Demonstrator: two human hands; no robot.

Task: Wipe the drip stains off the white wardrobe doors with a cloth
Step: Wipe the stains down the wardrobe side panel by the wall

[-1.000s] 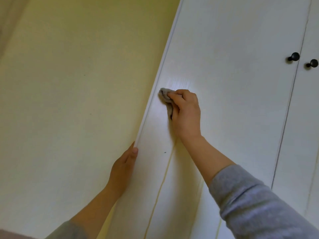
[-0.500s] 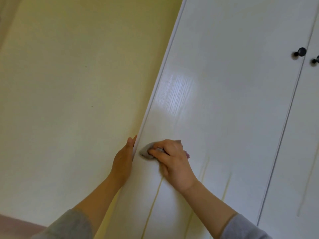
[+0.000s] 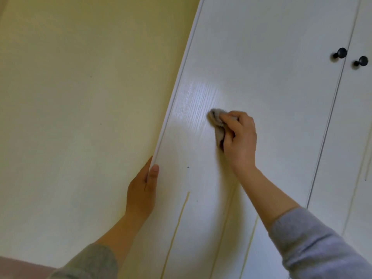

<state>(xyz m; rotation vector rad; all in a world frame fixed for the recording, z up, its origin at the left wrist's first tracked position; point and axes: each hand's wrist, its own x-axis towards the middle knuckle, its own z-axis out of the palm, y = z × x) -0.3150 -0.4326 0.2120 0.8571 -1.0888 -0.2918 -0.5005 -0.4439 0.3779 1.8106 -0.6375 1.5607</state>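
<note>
The white wardrobe door [image 3: 271, 81] fills the right of the head view, tilted. My right hand [image 3: 240, 137] grips a bunched grey cloth [image 3: 216, 121] and presses it against the door's middle, just right of a wet shiny patch [image 3: 198, 101]. My left hand [image 3: 143, 190] holds the door's left edge, thumb on the front face. Yellowish drip stains [image 3: 178, 228] run down the lower door, with another drip stain [image 3: 250, 242] further right. A second door [image 3: 356, 137] lies to the right with faint streaks.
Two black round knobs [image 3: 341, 52], [image 3: 362, 61] sit on either side of the gap between the doors at the upper right. A pale yellow wall [image 3: 80, 97] fills the left half. A small dark speck [image 3: 188, 167] marks the door near my left thumb.
My right hand with the cloth has moved up and to the right from the door's left edge near my left hand. My left hand stays on the edge.
</note>
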